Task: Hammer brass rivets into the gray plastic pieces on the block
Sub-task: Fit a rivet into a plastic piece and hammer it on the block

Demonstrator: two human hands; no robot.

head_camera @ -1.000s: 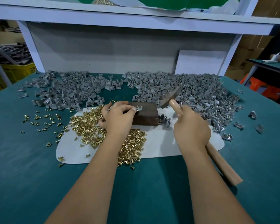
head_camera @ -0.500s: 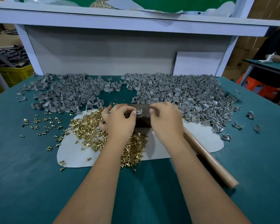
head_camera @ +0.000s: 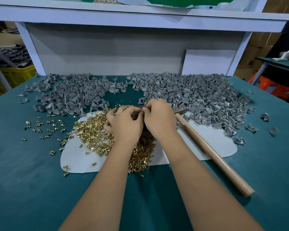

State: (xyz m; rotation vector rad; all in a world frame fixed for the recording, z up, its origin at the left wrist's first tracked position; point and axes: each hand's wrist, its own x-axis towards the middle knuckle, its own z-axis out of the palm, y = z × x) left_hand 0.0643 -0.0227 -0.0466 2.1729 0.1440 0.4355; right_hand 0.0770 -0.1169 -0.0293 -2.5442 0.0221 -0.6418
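Note:
Both my hands meet over the dark wooden block (head_camera: 136, 116), which they mostly hide. My left hand (head_camera: 125, 124) and my right hand (head_camera: 159, 117) have curled fingers, and their fingertips pinch together at one spot on top of the block. The small gray plastic piece they pinch is covered by the fingers. The hammer (head_camera: 212, 152) lies on the table just right of my right hand, its head by the block and its wooden handle pointing toward me. A heap of brass rivets (head_camera: 93, 130) lies under and left of my left hand.
A white mat (head_camera: 207, 139) on the teal table (head_camera: 32, 180) carries the block and rivets. Piles of gray plastic pieces lie at the back left (head_camera: 70, 95) and back right (head_camera: 198, 95). Loose rivets (head_camera: 45, 124) dot the left. A white shelf frame (head_camera: 30, 47) stands behind.
My right hand brought the raised hammer down, laid it on the table, and moved left onto the block to meet my left hand's fingertips. My left hand stayed on the block.

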